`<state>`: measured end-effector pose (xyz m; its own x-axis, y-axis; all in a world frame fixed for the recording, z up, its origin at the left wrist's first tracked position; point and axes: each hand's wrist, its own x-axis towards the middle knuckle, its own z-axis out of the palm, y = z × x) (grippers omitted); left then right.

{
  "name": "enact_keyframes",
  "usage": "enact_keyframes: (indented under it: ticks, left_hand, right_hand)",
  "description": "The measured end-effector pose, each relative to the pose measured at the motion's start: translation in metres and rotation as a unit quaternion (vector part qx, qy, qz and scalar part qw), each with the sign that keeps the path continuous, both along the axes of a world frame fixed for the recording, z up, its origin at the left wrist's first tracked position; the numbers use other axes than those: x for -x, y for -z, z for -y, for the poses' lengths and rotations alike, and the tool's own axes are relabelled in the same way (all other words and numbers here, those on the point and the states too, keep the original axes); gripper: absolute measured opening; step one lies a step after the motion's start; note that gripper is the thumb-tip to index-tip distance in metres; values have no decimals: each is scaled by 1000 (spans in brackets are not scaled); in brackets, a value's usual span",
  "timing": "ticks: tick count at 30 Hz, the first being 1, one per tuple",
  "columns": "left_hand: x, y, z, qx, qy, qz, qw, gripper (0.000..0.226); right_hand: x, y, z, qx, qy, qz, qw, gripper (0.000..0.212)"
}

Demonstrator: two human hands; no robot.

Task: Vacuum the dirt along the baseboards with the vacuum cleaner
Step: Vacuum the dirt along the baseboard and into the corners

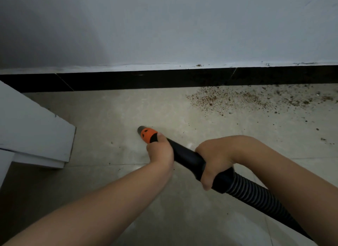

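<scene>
Step in hand, by judgement: working the nozzle across the floor towards the dirt, suction pass on the main patch not yet made.

Left hand (161, 150) wrapped round the black rigid tube (186, 158) just behind the orange collar (149, 135), thumb lying along the collar's rear edge; right hand (213, 163) clamped round the same tube further back, fingers curled under it where the ribbed hose (256, 196) begins; hose running off towards the lower right, vacuum body out of view.

Grey nozzle tip (141, 129) at or just above the floor tiles (113, 117), pointing up-left; actual contact with the tile not determinable; well short of the black baseboard (146, 80).

Brown granular dirt (228, 99) spread along the foot of the baseboard on the right side, thinning into loose specks further out; nozzle well apart from it and aimed away from it; a few crumbs also on the ledge atop the baseboard (199, 65); stretch of floor straight ahead of the nozzle showing only stray specks.

White furniture corner (36, 128) standing at the left, near the baseboard.

Next move, by judgement: swing the tip rightward and forward to the junction of tile and baseboard, then draw along the patch; low nozzle angle needed; both-handed hold adequate for steering; ledge crumbs requiring a separate raised pass.
</scene>
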<state>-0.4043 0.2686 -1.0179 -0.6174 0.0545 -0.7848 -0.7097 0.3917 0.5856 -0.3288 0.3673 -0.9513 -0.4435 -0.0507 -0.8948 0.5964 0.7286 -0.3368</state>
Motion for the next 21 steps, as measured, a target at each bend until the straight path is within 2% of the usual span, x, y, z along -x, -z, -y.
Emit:
enact_keyframes:
  ticks: [4, 7, 15, 21]
  left_hand:
    - [-1, -11, -32, -26, 82, 2, 996, 56]
    - [4, -17, -49, -26, 100, -5, 995, 57]
    - [27, -12, -33, 20, 66, -56, 996, 57]
    - [17, -7, 2, 2, -14, -7, 1000, 59]
  right_hand:
    - [-11, 1, -19, -51, 37, -11, 998, 41]
    - [-9, 6, -30, -49, 69, -28, 996, 29]
    - [18, 20, -16, 14, 78, -54, 995, 26]
    - [22, 1, -2, 28, -8, -9, 1000, 39]
